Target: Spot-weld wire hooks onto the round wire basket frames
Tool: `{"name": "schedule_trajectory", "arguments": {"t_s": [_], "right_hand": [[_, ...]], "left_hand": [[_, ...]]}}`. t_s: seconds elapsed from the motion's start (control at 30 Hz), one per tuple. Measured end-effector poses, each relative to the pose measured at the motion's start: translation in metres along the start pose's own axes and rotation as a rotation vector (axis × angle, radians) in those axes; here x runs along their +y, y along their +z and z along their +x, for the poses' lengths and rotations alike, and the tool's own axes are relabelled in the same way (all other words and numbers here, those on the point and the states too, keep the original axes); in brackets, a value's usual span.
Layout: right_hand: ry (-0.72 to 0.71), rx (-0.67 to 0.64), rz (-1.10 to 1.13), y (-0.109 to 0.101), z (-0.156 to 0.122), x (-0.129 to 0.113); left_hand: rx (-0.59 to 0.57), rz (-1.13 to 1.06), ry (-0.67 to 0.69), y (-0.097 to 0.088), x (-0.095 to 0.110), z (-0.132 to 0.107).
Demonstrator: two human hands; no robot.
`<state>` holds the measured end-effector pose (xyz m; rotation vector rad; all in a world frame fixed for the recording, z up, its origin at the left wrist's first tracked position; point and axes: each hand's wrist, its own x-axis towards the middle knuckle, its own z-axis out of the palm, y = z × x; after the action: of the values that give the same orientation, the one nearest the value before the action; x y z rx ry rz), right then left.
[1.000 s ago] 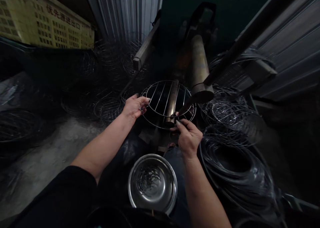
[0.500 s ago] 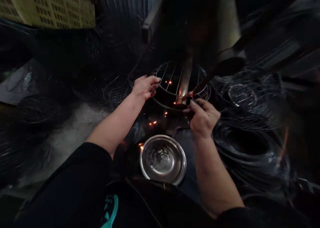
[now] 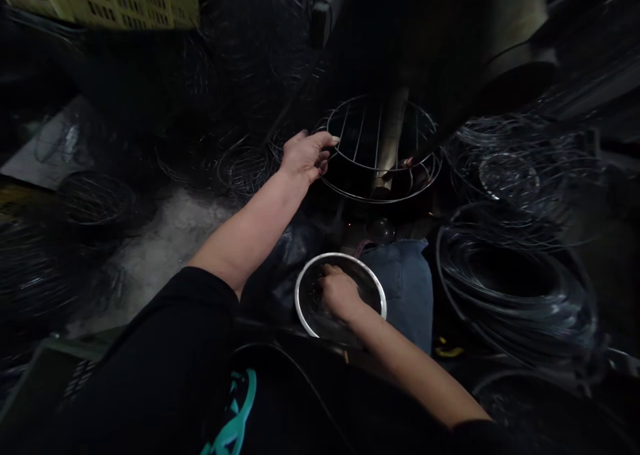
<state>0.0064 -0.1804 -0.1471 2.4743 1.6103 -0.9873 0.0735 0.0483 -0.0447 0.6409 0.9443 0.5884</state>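
Note:
My left hand (image 3: 303,158) grips the left rim of a round wire rack (image 3: 359,132), thumb and fingers closed round the thin ring. Straight wires cross the rack inside its ring. A metal post (image 3: 393,132) stands by the rack, and a dark arm (image 3: 443,137) slants down from the right to a faintly glowing tip. Lower down, my right hand (image 3: 340,292) is inside a shiny metal bowl (image 3: 382,295). Its fingers are curled down among small dark wire pieces (image 3: 315,296); the fingertips are partly hidden, and what they pinch cannot be made out.
Coils of wire (image 3: 565,302) and tangled wire rings (image 3: 510,178) lie on the right. Blue-grey cloth (image 3: 407,288) lies beside the bowl. A yellow plastic crate (image 3: 150,2) stands at the upper left. More wire rings (image 3: 95,198) sit at the far left.
My right hand has left the rack's front edge and moved down into the bowl. The sparks by the post have nearly gone. My left hand stays on the rack; the view has shifted.

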Motion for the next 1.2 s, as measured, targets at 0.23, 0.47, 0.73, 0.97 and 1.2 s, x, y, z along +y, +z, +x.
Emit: {"name": "schedule_trajectory", "arguments": {"t_s": [0.23, 0.47, 0.73, 0.97, 1.2], "right_hand": [[0.051, -0.008, 0.058, -0.015, -0.011, 0.017], [0.298, 0.0, 0.135, 0.0, -0.006, -0.009], [0.311, -0.013, 0.23, -0.003, -0.012, 0.002], [0.245, 0.167, 0.682, -0.003, -0.027, 0.035], [0.212, 0.25, 1.178, -0.051, -0.039, 0.035]], "left_hand": [[0.003, 0.06, 0.052, -0.005, -0.005, -0.005], [-0.006, 0.068, 0.073, -0.004, -0.008, -0.001], [-0.022, 0.062, 0.058, -0.007, -0.008, -0.007], [-0.054, 0.07, 0.086, -0.008, -0.008, -0.009], [-0.043, 0.08, 0.097, -0.01, -0.004, -0.012]]}}
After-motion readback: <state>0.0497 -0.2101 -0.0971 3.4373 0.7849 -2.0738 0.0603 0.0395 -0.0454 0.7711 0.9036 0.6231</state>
